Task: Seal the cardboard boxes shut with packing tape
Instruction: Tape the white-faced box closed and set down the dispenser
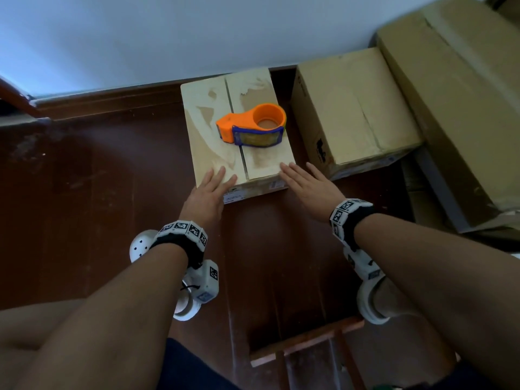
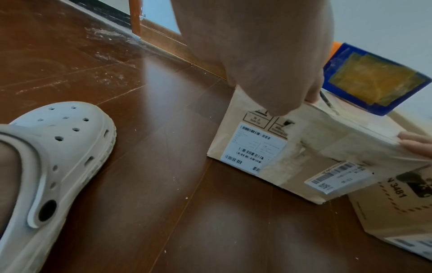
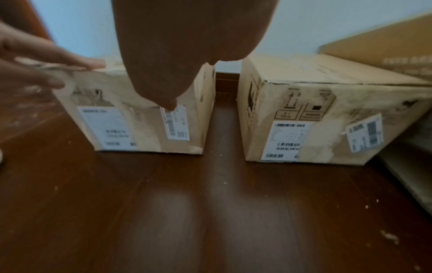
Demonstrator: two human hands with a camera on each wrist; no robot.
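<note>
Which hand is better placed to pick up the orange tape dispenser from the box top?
Probably the right hand. The tape dispenser lies on the right flap of the box, nearer that hand. The left hand rests on the near left edge and could steady the box.

Right wrist view's smeared: the labels on the left box [image 3: 149,103] won't read. Tape dispenser [image 2: 371,77] is half behind the left hand [image 2: 264,55], upper right of the left wrist view. Large carton [image 1: 461,88] runs off the head view's right edge.

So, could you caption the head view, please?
Both hands flat on a box carrying a tape dispenser.
</note>
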